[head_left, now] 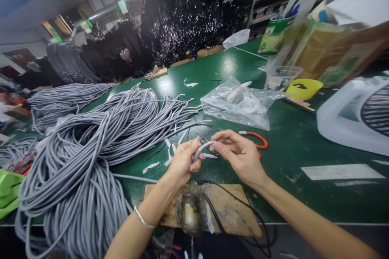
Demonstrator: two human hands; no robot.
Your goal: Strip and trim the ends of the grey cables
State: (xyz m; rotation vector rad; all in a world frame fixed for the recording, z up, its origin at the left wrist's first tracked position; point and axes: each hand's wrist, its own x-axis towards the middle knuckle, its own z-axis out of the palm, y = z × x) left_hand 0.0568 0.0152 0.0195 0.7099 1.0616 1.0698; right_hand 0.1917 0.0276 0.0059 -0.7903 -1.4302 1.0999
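Observation:
Between my two hands a grey cable (201, 150) bends in a short arc above the green table. My left hand (186, 157) is closed round the cable, with more of it running off to the left behind my wrist. The fingertips of my right hand (237, 153) pinch the cable's other end, so its tip is hidden. Just behind the hands lies a small metal tool (203, 139), partly covered by my fingers. Scissors with orange-red handles (261, 139) lie beyond my right hand. White scraps (151, 167) are scattered left of my left hand.
Large coils of grey cable (100, 137) fill the left side. Below my hands a wooden board (231, 206) carries a stained metal device (191, 210) and black cords. A clear plastic bag (243, 105), yellow tape roll (304, 89) and white fan (340, 113) stand right.

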